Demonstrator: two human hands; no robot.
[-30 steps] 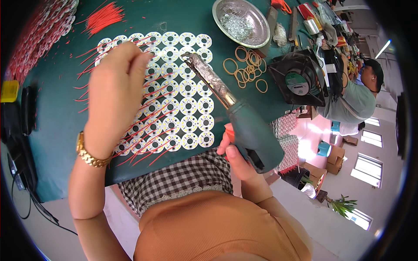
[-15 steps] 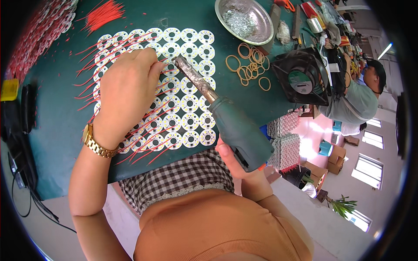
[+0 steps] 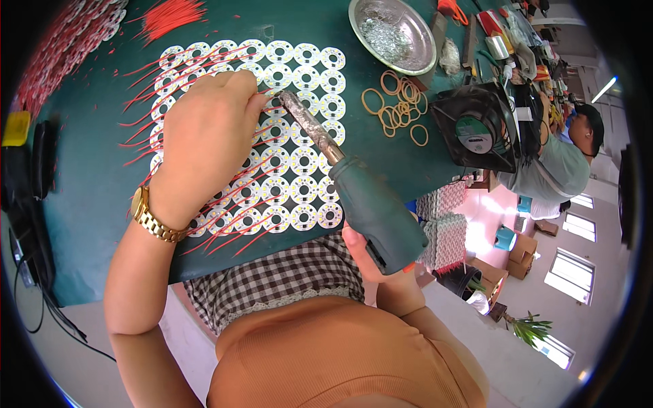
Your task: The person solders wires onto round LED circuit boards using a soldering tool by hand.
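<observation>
A sheet of round white LED boards (image 3: 304, 191) lies in rows on the green table, with thin red wires running leftward from many of them. My left hand (image 3: 207, 132), a gold watch (image 3: 151, 219) at its wrist, rests over the upper left boards. Its fingertips are pinched on a red wire (image 3: 271, 91) beside the tip of a soldering iron. That iron (image 3: 377, 211) has a dark green body and a crusted metal bit, which reaches a board in the third row. Wrapped around its lower end is my right hand (image 3: 366, 257), partly hidden behind the body.
Loose red wires (image 3: 173, 20) lie at the far left, near stacked wired boards (image 3: 64, 51). A metal bowl (image 3: 425, 58) of shiny scraps, rubber bands (image 3: 405, 109) and a black fan (image 3: 475, 129) stand to the right. Another person (image 3: 554, 156) sits beyond the fan.
The whole scene has shifted slightly right in the view. Both hands keep their grips, and the iron's bit stays by the left fingertips over the third row.
</observation>
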